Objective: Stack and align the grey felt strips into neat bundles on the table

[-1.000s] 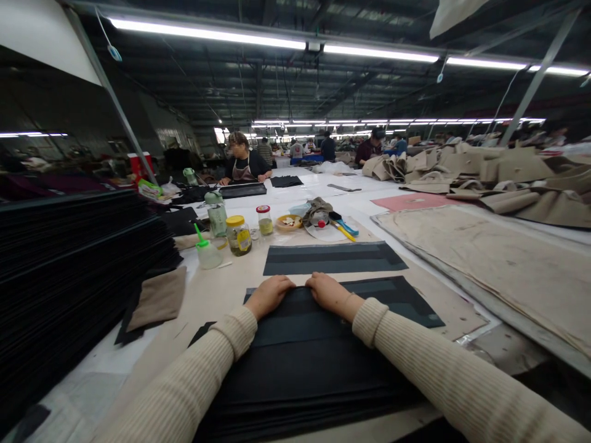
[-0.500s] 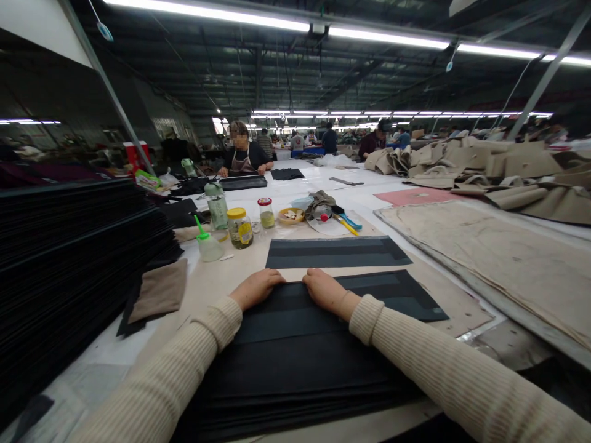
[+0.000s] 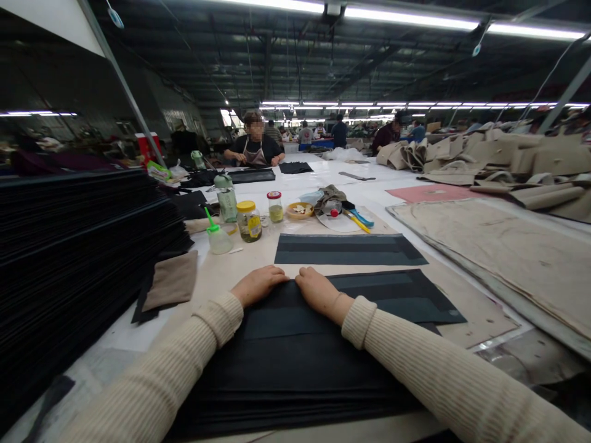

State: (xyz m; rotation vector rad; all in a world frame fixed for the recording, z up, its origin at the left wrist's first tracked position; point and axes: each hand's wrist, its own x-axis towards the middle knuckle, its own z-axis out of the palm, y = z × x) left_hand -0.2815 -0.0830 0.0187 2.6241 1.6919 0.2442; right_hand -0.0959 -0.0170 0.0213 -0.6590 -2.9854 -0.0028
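A stack of black fabric panels (image 3: 286, 375) lies in front of me, with a dark band across the upper part of the top panel (image 3: 277, 323). At its far edge, my left hand (image 3: 258, 285) pinches the material with bent fingers. Close to its right, my right hand (image 3: 319, 294) also has its fingers closed on that edge. The fingertips are partly hidden. A flat black panel with a dark band (image 3: 401, 292) extends to the right, partly behind my right hand. Beyond it lies a separate dark panel (image 3: 348, 249).
A tall pile of black pieces (image 3: 83, 246) rises at left, beside a brown cloth piece (image 3: 170, 280). Behind the panels stand a glue bottle (image 3: 219, 240), a yellow-lidded jar (image 3: 249, 223) and a yellow dish (image 3: 300, 211). A co-worker (image 3: 253, 144) sits across the table.
My view has turned slightly left, so the scene sits further right. My right hand has moved closer to my left along the panel's far edge.
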